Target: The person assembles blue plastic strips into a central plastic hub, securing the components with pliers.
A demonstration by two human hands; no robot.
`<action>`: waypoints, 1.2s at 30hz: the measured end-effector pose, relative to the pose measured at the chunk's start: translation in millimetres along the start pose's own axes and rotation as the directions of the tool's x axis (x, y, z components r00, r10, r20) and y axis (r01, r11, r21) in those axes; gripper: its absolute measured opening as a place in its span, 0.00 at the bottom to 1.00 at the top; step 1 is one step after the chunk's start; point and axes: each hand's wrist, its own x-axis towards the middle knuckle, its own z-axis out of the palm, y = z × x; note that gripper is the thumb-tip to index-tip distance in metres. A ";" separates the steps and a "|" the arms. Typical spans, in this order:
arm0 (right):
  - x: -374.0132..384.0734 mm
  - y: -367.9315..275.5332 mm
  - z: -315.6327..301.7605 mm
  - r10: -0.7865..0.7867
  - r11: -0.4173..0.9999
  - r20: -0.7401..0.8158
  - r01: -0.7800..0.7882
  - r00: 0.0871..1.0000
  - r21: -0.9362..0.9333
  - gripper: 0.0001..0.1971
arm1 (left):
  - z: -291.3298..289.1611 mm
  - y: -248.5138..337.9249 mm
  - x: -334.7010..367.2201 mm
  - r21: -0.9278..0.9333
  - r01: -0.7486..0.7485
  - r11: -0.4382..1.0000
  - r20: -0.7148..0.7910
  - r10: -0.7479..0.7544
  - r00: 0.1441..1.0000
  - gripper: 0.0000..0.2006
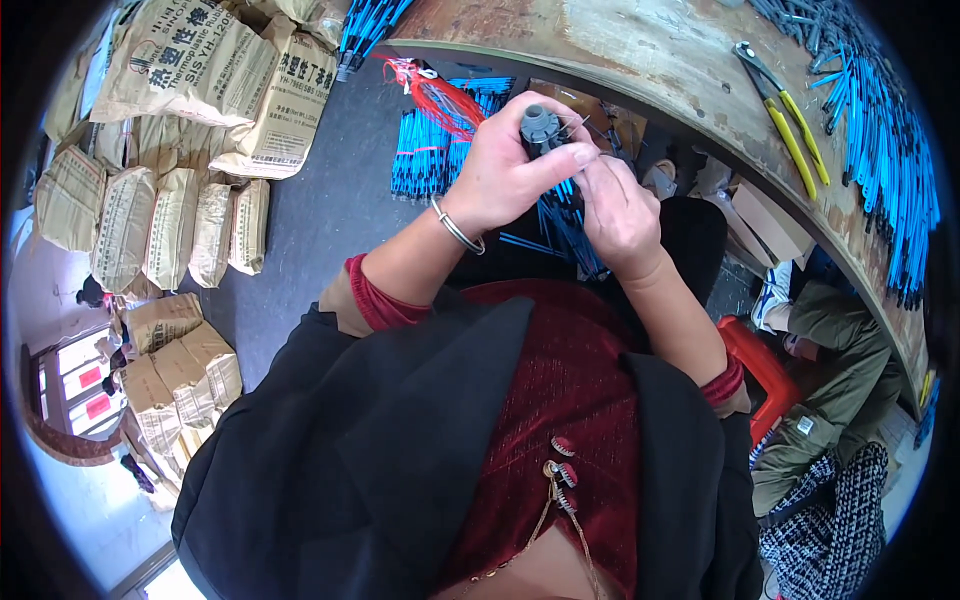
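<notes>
Gripping ridged grey cylinder [541,126], left hand [508,172]

A black overgarment [330,450], dark-red top [570,390] and silver bangle [456,231] are worn.

Left lane: grey floor [315,190] is leaving room beside paper sacks [172,225].
Barrier: the tabletop [690,100] is curving ahead of the right hand [622,212].
Passage: bare wood [570,25] is stretching left of the pliers [786,140].
Obstacles: blue rods [895,160] are crowding the right; blue bundles [422,160] are lying beyond the left hand [515,165].
</notes>
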 end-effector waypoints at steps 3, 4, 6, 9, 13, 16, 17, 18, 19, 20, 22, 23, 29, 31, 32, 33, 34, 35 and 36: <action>-0.4 -5.8 -3.7 0.030 1.000 0.040 -0.030 0.999 0.006 0.10 | 9.8 1.8 0.2 -0.004 0.037 0.999 -0.101 -0.037 0.994 0.06; -0.3 -9.8 -5.4 0.060 0.998 0.067 -0.061 0.996 0.012 0.10 | 12.2 1.5 -0.6 -0.039 0.033 0.999 -0.142 -0.038 0.989 0.05; 1.5 -13.3 -8.9 0.080 0.996 0.089 -0.082 0.993 0.022 0.09 | 14.7 2.4 -0.2 -0.066 0.019 0.998 -0.188 -0.031 0.982 0.04; 3.2 -14.8 -13.3 0.119 0.989 0.110 -0.127 0.987 0.070 0.08 | 16.1 4.3 -0.5 -0.133 0.040 0.990 -0.187 -0.064 0.980 0.03; -1.5 6.9 -17.5 0.157 0.942 0.008 -0.152 0.988 0.299 0.07 | 16.3 10.5 -2.9 -0.153 -0.129 0.980 -0.103 0.114 0.988 0.03; -4.4 4.1 -17.1 0.280 0.853 0.118 -0.303 0.953 0.424 0.07 | 6.9 12.5 -0.1 -0.062 -0.125 0.990 0.027 0.127 0.991 0.03; -5.0 2.2 -17.3 0.333 0.793 0.177 -0.376 0.926 0.479 0.06 | 5.0 12.2 0.6 -0.014 -0.128 0.992 0.093 0.129 0.987 0.03; -4.9 0.5 -17.6 0.337 0.795 0.177 -0.380 0.925 0.473 0.06 | 5.7 11.2 1.2 -0.021 -0.128 0.992 0.096 0.129 0.987 0.03; -4.3 -1.5 -17.9 0.313 0.852 0.148 -0.346 0.938 0.392 0.06 | 7.7 9.9 1.8 -0.097 -0.117 0.988 0.070 0.125 0.990 0.03; -3.4 -3.8 -18.4 0.286 0.900 0.121 -0.310 0.951 0.305 0.06 | 9.7 9.0 2.5 -0.173 -0.109 0.979 0.045 0.118 0.992 0.04; -2.6 -9.2 -19.0 0.259 0.940 0.097 -0.274 0.961 0.205 0.06 | 10.8 8.9 4.1 -0.256 -0.102 0.961 0.025 0.112 0.993 0.04; -2.8 -12.9 -19.3 0.255 0.957 0.083 -0.264 0.963 0.123 0.06 | 10.4 9.9 5.4 -0.258 -0.075 0.963 0.039 0.088 0.995 0.04; 18.3 8.3 -60.9 0.240 0.945 0.525 -0.320 0.816 0.066 0.09 | 9.7 10.1 11.9 -0.197 -0.047 0.979 0.155 0.078 0.985 0.06; 44.8 30.1 -95.1 0.309 0.926 0.295 -0.357 0.904 0.122 0.10 | 9.3 9.8 15.5 -0.231 -0.054 0.972 0.182 0.097 0.979 0.06; 49.5 54.7 -111.2 0.299 0.949 0.132 -0.280 0.945 -0.143 0.12 | 12.1 10.7 16.6 -0.238 -0.042 0.970 0.200 0.091 0.976 0.06; 54.5 80.9 -125.6 0.232 0.888 -0.019 -0.220 0.973 -0.404 0.14 | 16.9 11.6 19.7 -0.242 -0.030 0.970 0.216 0.084 0.973 0.06; 54.0 99.9 -132.1 0.231 0.877 -0.022 -0.218 0.973 -0.429 0.14 | 21.8 12.6 22.3 -0.262 -0.040 0.964 0.227 0.102 0.969 0.06; 52.6 115.5 -133.8 0.270 0.732 0.024 -0.189 0.963 -0.655 0.16 | 23.8 14.9 24.0 -0.250 -0.046 0.967 0.248 0.110 0.962 0.07; 50.0 127.7 -138.3 0.320 0.540 0.057 -0.133 0.946 -0.831 0.19 | 26.4 17.4 25.9 -0.236 -0.052 0.970 0.268 0.116 0.957 0.08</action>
